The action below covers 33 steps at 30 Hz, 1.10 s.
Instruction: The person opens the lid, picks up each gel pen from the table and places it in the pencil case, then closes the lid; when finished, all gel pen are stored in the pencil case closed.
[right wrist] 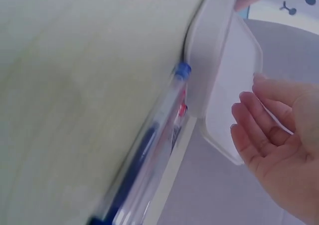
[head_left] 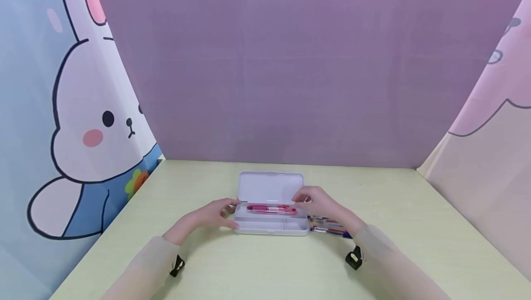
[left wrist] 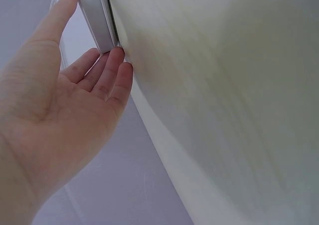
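A white pencil case (head_left: pixel 261 226) stands on the table with its lid (head_left: pixel 270 187) folded back. Inside, a pink pen (head_left: pixel 271 209) lies lengthwise in the rear compartment; more than one may lie there. My left hand (head_left: pixel 212 214) grips the case's left end, thumb toward the front corner and fingers toward the back, as the left wrist view also shows. Over the case's right rear side, my right hand (head_left: pixel 318 202) has loosely bent fingers, near the lid and the pen's right end. The right wrist view shows nothing held between those fingers.
Several pens (head_left: pixel 332 231) lie on the table (head_left: pixel 265 267) against the case's right side, partly under my right forearm. One clear-barrelled pen with blue ends (right wrist: pixel 134 170) is closest to the right wrist camera. A purple cloth wall (head_left: pixel 290 83) rises behind the table.
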Each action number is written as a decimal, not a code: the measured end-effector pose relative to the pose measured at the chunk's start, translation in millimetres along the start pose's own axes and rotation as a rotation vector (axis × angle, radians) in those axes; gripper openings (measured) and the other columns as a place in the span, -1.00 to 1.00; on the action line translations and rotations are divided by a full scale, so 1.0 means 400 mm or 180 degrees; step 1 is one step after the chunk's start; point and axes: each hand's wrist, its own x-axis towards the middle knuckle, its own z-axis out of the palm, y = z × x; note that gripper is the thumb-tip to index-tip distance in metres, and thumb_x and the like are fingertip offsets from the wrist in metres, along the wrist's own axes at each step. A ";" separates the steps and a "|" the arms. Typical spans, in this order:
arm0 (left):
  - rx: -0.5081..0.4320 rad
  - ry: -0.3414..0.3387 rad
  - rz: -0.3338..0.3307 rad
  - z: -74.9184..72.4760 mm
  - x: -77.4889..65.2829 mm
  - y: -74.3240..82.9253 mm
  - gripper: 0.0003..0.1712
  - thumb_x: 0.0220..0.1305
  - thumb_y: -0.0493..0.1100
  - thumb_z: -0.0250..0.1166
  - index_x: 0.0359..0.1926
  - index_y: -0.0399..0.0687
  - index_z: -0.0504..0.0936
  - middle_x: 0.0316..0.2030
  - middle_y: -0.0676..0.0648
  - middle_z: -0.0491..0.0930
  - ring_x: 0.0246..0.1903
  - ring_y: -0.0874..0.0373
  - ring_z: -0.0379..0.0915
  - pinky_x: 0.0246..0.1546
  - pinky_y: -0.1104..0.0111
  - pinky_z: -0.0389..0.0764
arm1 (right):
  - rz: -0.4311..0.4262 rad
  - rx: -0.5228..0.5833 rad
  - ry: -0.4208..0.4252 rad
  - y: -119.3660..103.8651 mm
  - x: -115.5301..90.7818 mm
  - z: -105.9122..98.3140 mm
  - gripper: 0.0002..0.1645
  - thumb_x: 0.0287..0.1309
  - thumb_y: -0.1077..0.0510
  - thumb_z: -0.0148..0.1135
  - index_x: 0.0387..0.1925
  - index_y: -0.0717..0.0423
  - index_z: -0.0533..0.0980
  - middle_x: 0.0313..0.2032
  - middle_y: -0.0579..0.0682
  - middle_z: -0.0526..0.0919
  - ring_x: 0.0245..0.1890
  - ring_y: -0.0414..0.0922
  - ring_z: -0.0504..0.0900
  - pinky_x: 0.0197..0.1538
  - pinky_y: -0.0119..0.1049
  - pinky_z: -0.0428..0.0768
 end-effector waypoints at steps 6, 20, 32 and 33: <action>-0.0034 -0.0005 0.0030 0.002 0.001 -0.003 -0.15 0.03 0.03 0.43 0.29 -0.20 0.31 0.14 -0.19 0.43 0.05 -0.05 0.41 0.07 0.07 0.46 | -0.0140 0.0032 0.0172 0.014 -0.029 -0.023 -0.75 0.16 0.19 0.25 -0.15 0.24 0.60 -0.24 0.04 0.68 -0.24 -0.16 0.61 -0.13 -0.24 0.62; -0.0034 -0.0025 -0.0031 0.003 0.001 -0.006 -0.15 0.04 0.06 0.41 0.29 -0.18 0.31 0.12 -0.18 0.45 0.05 -0.05 0.40 0.08 0.05 0.45 | 0.0109 0.0068 0.0320 0.050 -0.103 -0.083 -0.67 0.19 -0.03 0.21 -0.10 0.05 0.59 -0.18 0.01 0.67 -0.18 -0.22 0.60 -0.05 -0.07 0.59; -0.0038 -0.0014 0.0012 0.003 0.004 -0.009 -0.15 0.04 0.05 0.42 0.29 -0.18 0.31 0.14 -0.18 0.44 0.06 -0.06 0.40 0.08 0.04 0.45 | 0.0284 -0.0175 0.0462 0.097 -0.163 -0.116 -0.74 0.17 0.04 0.25 -0.15 0.06 0.61 -0.25 -0.12 0.69 -0.25 -0.25 0.61 -0.12 -0.27 0.61; -0.0038 -0.0016 0.0011 0.003 0.004 -0.009 -0.15 0.04 0.05 0.42 0.29 -0.19 0.31 0.14 -0.18 0.44 0.06 -0.06 0.40 0.08 0.04 0.45 | 0.0292 -0.0188 0.0459 0.102 -0.169 -0.117 -0.74 0.17 0.05 0.25 -0.15 0.08 0.61 -0.25 -0.11 0.69 -0.25 -0.25 0.61 -0.13 -0.29 0.61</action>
